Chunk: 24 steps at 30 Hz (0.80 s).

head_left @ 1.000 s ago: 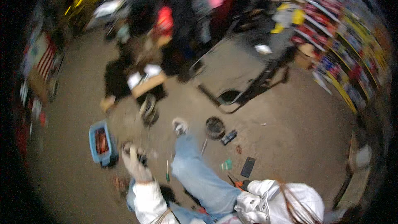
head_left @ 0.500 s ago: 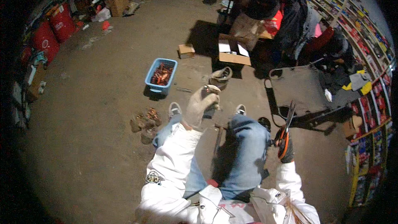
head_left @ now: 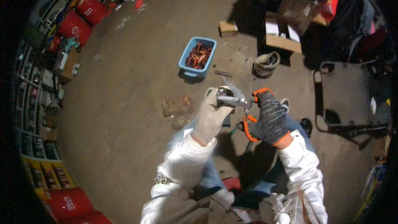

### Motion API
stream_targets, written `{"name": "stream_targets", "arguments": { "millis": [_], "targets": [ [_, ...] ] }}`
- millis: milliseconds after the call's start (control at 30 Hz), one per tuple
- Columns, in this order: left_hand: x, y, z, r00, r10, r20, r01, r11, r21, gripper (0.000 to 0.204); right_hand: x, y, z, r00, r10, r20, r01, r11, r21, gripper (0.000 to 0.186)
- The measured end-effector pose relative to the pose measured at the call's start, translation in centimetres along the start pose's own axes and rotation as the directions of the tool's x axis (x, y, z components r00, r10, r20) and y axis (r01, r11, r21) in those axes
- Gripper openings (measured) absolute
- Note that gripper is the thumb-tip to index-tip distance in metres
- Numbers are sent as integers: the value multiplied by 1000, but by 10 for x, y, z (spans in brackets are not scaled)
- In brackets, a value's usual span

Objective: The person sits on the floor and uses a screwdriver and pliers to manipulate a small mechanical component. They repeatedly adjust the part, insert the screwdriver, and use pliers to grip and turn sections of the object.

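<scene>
The right fingers (head_left: 266, 100) have brought opened orange-handled scissors (head_left: 247, 103) to the left fingers (head_left: 209, 101).

the left hand (head_left: 208, 118) wears a cream, plain-looking glove (head_left: 204, 128); the right hand (head_left: 270, 116) wears a dark grey knit glove (head_left: 273, 122), flecked with lighter grey and edged at the wrist by an orange band (head_left: 281, 138). both arms are covered in loose white cloth, creased along the left sleeve (head_left: 182, 159) and the right sleeve (head_left: 299, 161). a small dark and pale emblem (head_left: 162, 179) marks the outer left sleeve; its details are too small to make out. at the near edge the white jacket (head_left: 286, 207) bunches in folds. faded blue jeans (head_left: 209, 176) cover the legs, and farther off, to the right, a pale-edged shoe (head_left: 285, 104) shows.
</scene>
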<state>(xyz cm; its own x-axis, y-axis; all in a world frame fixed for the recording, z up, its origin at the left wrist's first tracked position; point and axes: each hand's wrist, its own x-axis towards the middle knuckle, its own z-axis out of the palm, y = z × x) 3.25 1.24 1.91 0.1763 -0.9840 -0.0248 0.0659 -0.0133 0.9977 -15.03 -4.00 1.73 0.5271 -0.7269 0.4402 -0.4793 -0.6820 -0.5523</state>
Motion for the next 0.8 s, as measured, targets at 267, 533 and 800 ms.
{"name": "stream_targets", "arguments": {
  "millis": [267, 533, 800],
  "targets": [
    [-13, 3, 13, 980, -155, 124, 176, 968, -181, 26, -15, 3, -3, 988, 121, 97, -128, 989, 76, 59],
    [-13, 5, 21, 977, -184, 103, 203, 956, -213, 30, -18, 8, 2, 997, 44, 60, -39, 996, -78, 62],
    [-11, 3, 19, 973, -182, 143, 213, 947, -241, 26, -21, 11, 10, 979, 113, 169, -112, 994, -16, 60]
  ]
}}
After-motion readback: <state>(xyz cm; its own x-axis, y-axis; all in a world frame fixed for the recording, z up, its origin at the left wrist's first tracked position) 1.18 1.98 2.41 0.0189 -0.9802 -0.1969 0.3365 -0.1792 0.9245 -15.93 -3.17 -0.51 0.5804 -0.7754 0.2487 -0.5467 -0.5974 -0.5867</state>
